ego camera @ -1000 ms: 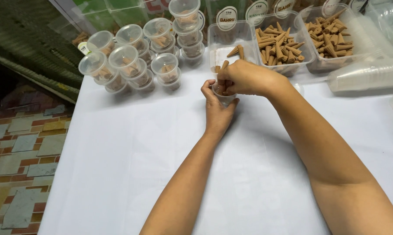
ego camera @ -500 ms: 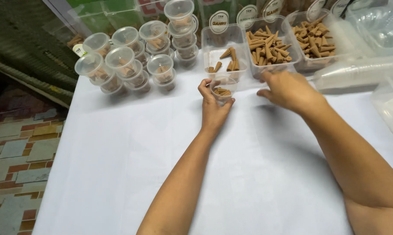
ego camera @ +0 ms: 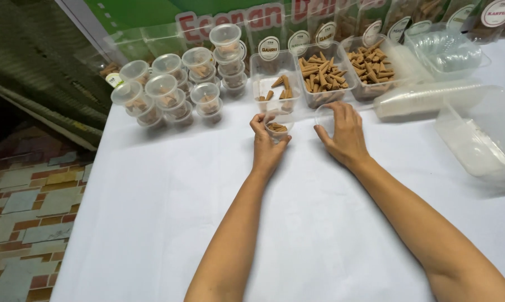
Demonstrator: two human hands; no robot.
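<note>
**Filling small cups with incense cones**

My left hand [ego camera: 268,146] has its fingers clasped around a small clear cup [ego camera: 277,126] with a few brown cones in it, near the far edge of the surface [ego camera: 168,223]. My right hand [ego camera: 345,137] curls its fingers on a round clear lid [ego camera: 323,116] just beside it. By my reading this cup is filled but not yet lidded. Lidded, filled cups [ego camera: 174,92] stand stacked at the far left corner. Open trays of cones [ego camera: 322,74] along the far edge are partly full. A white cloth covers the surface; tiled floor [ego camera: 23,212] shows left.
</note>
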